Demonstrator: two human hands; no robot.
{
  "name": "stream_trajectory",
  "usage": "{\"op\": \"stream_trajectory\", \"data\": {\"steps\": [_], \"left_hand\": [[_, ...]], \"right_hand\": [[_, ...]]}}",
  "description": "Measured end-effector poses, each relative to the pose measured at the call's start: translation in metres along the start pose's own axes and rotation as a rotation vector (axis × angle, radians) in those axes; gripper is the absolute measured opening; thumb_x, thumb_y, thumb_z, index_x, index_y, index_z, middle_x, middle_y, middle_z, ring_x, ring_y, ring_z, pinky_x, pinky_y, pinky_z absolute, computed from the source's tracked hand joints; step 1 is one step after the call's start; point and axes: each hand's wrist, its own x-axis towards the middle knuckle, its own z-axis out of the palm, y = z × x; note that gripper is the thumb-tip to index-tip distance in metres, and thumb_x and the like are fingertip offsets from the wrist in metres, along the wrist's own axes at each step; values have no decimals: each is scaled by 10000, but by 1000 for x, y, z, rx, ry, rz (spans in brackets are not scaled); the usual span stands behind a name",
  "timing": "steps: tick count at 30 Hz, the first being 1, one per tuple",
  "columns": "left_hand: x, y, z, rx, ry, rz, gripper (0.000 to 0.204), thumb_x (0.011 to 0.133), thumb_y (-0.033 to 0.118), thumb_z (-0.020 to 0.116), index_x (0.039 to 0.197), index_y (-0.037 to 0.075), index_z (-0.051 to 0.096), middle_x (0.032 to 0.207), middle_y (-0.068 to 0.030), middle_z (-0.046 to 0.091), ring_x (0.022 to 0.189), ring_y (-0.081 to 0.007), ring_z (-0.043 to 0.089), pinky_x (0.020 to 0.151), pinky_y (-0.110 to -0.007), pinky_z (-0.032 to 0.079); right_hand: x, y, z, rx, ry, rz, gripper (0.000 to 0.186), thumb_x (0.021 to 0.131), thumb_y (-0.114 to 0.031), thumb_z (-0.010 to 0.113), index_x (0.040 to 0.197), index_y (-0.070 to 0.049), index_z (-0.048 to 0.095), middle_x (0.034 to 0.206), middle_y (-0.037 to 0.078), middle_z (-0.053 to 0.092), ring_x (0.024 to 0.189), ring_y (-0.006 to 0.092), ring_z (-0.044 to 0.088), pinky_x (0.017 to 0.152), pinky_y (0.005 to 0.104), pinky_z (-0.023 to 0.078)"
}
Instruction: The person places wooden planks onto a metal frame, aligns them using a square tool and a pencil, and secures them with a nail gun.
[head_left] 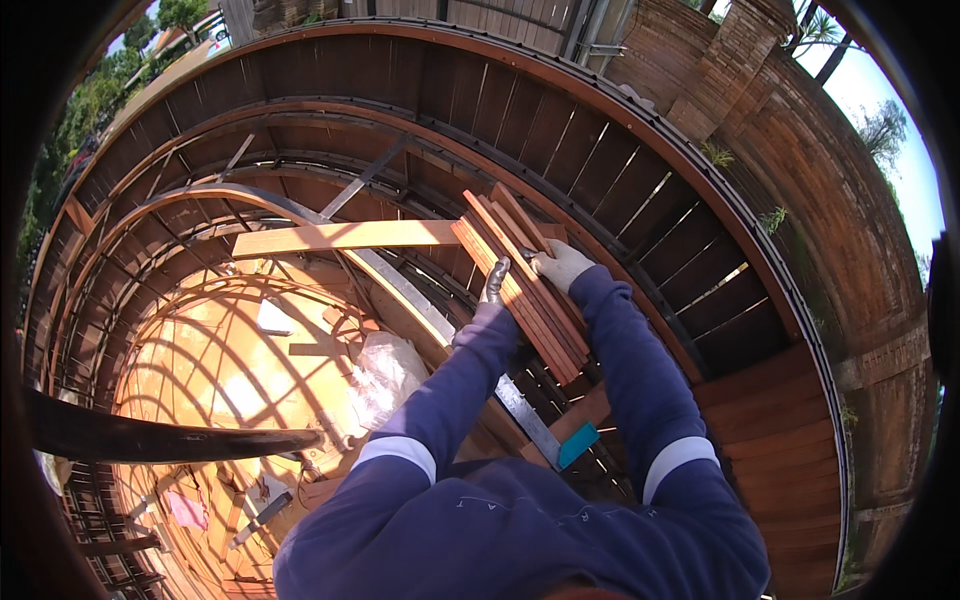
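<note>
A stack of reddish-brown wooden boards lies at a slant in front of me, several boards side by side, their far ends uneven. My left hand, in a dark-palmed glove, is closed on the stack's left side. On the right side, my right hand, in a pale glove with dark fingertips, grips the boards too; some fingers are hidden. A single long plank runs leftward from under the stack's far end, lying across a curved metal rail.
Curved frames and dark slatted boards sweep round me. Fitted boards cover the lower right. A turquoise piece sits at the metal rail's near end. Far below left, the sunlit floor holds a clear plastic sheet. A brick wall rises beyond.
</note>
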Motion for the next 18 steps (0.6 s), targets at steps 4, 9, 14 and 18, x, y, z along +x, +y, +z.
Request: {"op": "stream_trajectory", "data": {"steps": [4,9,14,18], "left_hand": [[16,17,-12,-38,-12,167,332,887,267,741,1157,86,676,1110,-103,711,992,-268,684,948,-423,559],[58,15,-58,-37,63,40,470,873,342,758,1245,74,652,1217,-91,661,1081,-250,638,1005,-407,515],[79,9,-86,94,123,150,467,878,333,720,1261,77,645,1220,-86,659,1108,-263,626,1033,-405,490],[78,11,-73,265,89,32,559,858,409,715,1302,87,610,1251,-113,652,1113,-317,634,1026,-445,512]], "right_hand": [[-4,-55,1,-75,-61,55,710,908,-453,540,1434,21,483,1368,282,579,1280,390,556,1094,379,403],[8,-46,8,-46,-94,86,767,894,-466,566,1486,2,430,1423,266,545,1323,378,530,1120,369,386],[-1,-58,4,-4,-111,124,816,879,-493,575,1516,-16,394,1470,255,505,1355,385,498,1139,376,375],[2,-34,14,-20,38,167,758,859,-608,563,1395,-72,559,1326,243,624,1229,390,602,1053,402,459]]}}
